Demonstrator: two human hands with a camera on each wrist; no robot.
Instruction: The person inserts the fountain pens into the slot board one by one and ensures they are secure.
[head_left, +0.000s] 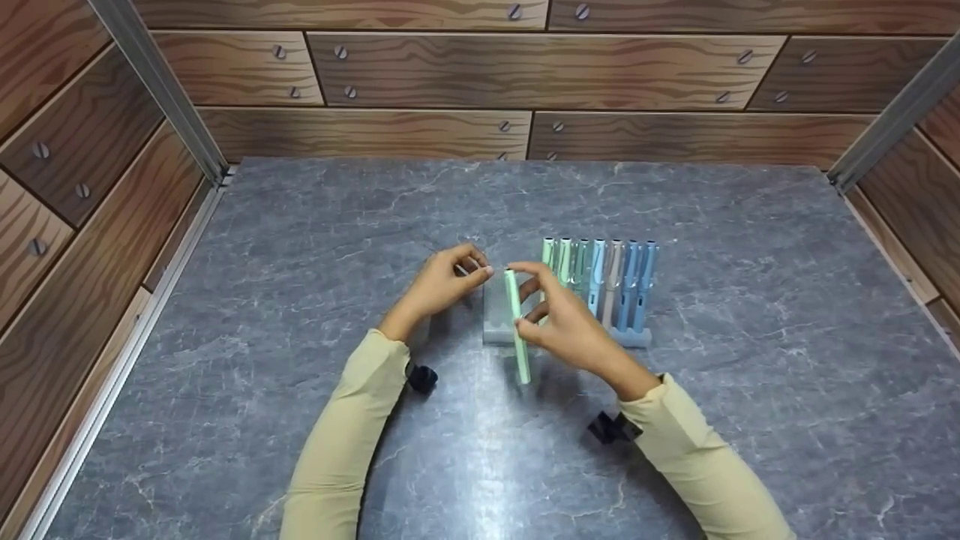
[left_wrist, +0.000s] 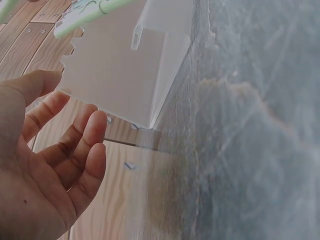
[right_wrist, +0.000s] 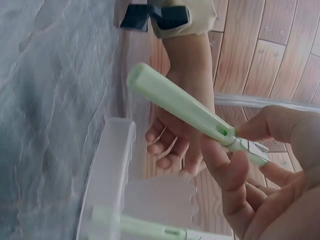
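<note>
A frosted clear pen stand (left_wrist: 117, 70) with a notched upper edge stands on the table. My left hand (head_left: 442, 281) pinches its upper left corner between thumb and index finger, the other fingers loosely curled behind. A light green fountain pen (right_wrist: 175, 102) is gripped by my right hand (head_left: 559, 319) between the thumb and fingers. It slants in front of the stand's left part, its lower end toward me. Several other pens (head_left: 598, 277) lean in a row on the stand's right part, in green, light blue, greyish and darker blue. The right hand partly covers the nearest green ones.
The grey marbled tabletop (head_left: 300, 247) spreads all around the stand. Wood-patterned walls (head_left: 540, 71) close off the back and sides, with metal posts (head_left: 169, 90) in the corners. Dark wrist devices (head_left: 611, 427) hang at both sleeves.
</note>
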